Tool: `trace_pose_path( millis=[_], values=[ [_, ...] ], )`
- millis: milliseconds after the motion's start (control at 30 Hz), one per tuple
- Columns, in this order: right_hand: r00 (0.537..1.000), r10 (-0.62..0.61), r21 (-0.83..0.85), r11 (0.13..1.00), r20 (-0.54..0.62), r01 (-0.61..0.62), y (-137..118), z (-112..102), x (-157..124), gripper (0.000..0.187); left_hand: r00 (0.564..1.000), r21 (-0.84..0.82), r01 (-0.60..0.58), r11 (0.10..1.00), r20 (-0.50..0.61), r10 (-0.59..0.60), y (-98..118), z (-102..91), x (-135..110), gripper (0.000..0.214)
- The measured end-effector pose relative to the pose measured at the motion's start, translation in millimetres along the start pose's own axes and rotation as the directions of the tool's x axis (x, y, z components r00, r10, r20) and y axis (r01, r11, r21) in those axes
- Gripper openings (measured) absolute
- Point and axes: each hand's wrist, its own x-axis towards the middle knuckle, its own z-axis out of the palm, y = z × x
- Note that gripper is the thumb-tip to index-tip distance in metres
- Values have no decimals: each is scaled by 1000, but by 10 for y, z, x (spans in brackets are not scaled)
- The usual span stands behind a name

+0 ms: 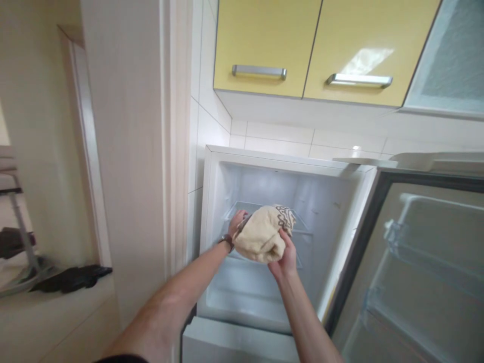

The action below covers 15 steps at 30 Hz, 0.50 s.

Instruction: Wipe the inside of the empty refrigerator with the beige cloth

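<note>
A bunched beige cloth (260, 234) with a dark curly pattern on one end is held up before an open refrigerator (257, 297). My right hand (288, 254) grips its lower right side, thumb on the near face. At the cloth's far left edge is my left hand (237, 223), with a dark band on the wrist; its fingers curl around the edge and are partly hidden by the fabric. Behind the cloth, a clear shelf (302, 222) shows inside the refrigerator.
The refrigerator door (427, 262) stands open at right, with clear door racks (434, 262). Yellow cabinets (268, 40) with metal handles hang above. A door frame (139, 151) rises close on the left. Beyond it, a black bag-like item (71, 279) lies on the floor.
</note>
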Motion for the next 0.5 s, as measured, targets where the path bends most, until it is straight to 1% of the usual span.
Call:
trace_pose_path(
  millis=[67, 133, 167, 200, 233, 267, 300, 333, 367, 400, 433, 467, 500],
  values=[
    [995, 100, 182, 978, 29, -104, 1, -237, -518, 48, 999, -111, 37, 993, -29, -41, 110, 26, -394, 24],
    [978, 201, 381, 901, 50, -205, 1, -432, -976, 40, 995, -280, 64, 958, -58, -83, 206, 10, -924, 26],
    [967, 250, 457, 854, 57, -248, 4, -510, -1179, 35, 987, -462, 77, 883, -88, -132, 254, -27, -1224, 21],
    [953, 297, 509, 811, 65, -288, 9, -575, -1363, 31, 979, -615, 77, 785, -102, -175, 306, -86, -1533, 18],
    [936, 344, 539, 776, 73, -327, 17, -629, -1530, 26, 971, -703, 77, 707, -109, -214, 365, -163, -1838, 16],
    [920, 383, 554, 750, 81, -361, 28, -674, -1679, 22, 968, -737, 78, 671, -104, -228, 434, -256, -2127, 17],
    [904, 419, 560, 731, 86, -391, 40, -710, -1811, 20, 968, -745, 73, 663, -106, -226, 516, -358, -2390, 19],
    [889, 451, 559, 717, 86, -417, 53, -739, -1928, 18, 972, -730, 52, 681, -118, -201, 612, -464, -2619, 21],
    [874, 479, 555, 706, 84, -440, 66, -761, -2030, 17, 977, -692, 4, 722, -151, -150, 718, -567, -2808, 24],
    [860, 504, 550, 696, 85, -462, 78, -776, -2118, 18, 979, -633, -65, 771, -191, -74, 830, -661, -2956, 28],
    [847, 523, 546, 685, 92, -482, 88, -785, -2194, 20, 976, -560, -153, 814, -215, 35, 944, -744, -3062, 34],
    [836, 538, 542, 673, 108, -503, 97, -789, -2258, 22, 961, -480, -257, 839, -219, 169, 1053, -811, -3132, 41],
    [826, 548, 537, 661, 132, -524, 104, -790, -2312, 25, 931, -402, -363, 841, -193, 310, 1153, -862, -3170, 47]
  ],
)
